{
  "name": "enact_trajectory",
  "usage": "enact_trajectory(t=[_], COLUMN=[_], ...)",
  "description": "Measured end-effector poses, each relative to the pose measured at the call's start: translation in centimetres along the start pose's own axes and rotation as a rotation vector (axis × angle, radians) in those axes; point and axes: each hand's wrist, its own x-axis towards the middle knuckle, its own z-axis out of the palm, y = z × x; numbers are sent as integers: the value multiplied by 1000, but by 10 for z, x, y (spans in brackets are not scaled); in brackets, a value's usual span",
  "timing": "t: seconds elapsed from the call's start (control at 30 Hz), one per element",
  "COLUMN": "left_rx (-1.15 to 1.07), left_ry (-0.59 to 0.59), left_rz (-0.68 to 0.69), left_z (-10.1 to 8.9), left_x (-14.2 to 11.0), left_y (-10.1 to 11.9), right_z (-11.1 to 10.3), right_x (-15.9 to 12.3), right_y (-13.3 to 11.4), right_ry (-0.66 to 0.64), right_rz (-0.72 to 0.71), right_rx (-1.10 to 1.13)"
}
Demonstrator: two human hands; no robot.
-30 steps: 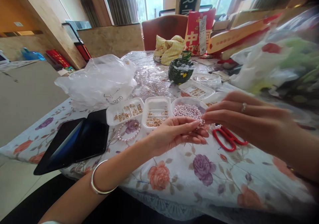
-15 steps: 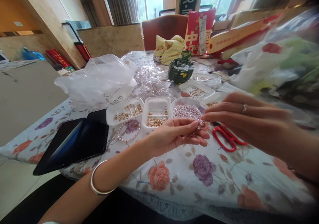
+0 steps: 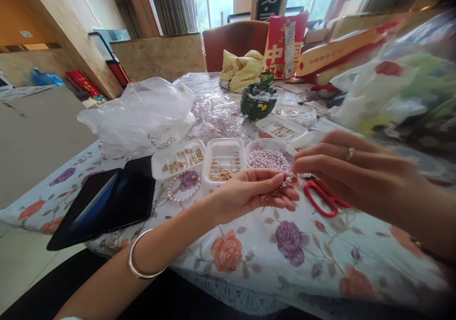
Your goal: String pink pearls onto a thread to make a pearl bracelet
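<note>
My left hand (image 3: 261,188), palm up, pinches a small string of beads (image 3: 286,182) between thumb and fingers; pearly and gold-coloured pieces show at the fingertips. Close by on the right, my right hand (image 3: 351,165) has its fingertips pressed together near the beads; what they hold, if anything, is too small to make out. Just behind the hands sits a round tub of pale pink pearl beads (image 3: 269,160). Red-handled scissors (image 3: 322,199) lie below my right hand, their blades partly hidden. A finished-looking loop of pearl beads (image 3: 183,197) rests left of my left hand.
Two white trays hold gold beads: a divided tray (image 3: 180,161) and a square tray (image 3: 223,165). Black tablet-like panels (image 3: 107,201) lie left. Behind are a large clear plastic bag (image 3: 138,113), a dark green basket (image 3: 258,102) and another tray (image 3: 283,131). Bulky bags (image 3: 402,87) stand right.
My right hand has shifted slightly right, its fingertips drawing a little away from the beads. My left hand stays nearly still with its pinch.
</note>
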Motion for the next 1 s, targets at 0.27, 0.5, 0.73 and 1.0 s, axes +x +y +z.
enact_trajectory(t=[0.27, 0.5, 0.73, 1.0], left_rx=[50, 113, 120, 125], left_ry=[9, -7, -26, -61], left_rz=[3, 23, -4, -23], left_z=[4, 5, 4, 2], left_x=[-2, -3, -3, -3], left_y=[1, 1, 0, 0], right_z=[2, 4, 6, 6], right_x=[1, 2, 5, 4], right_y=[-2, -4, -5, -5], right_ry=[20, 33, 49, 35], right_rz=[-6, -7, -30, 9], right_rx=[-33, -27, -8, 9])
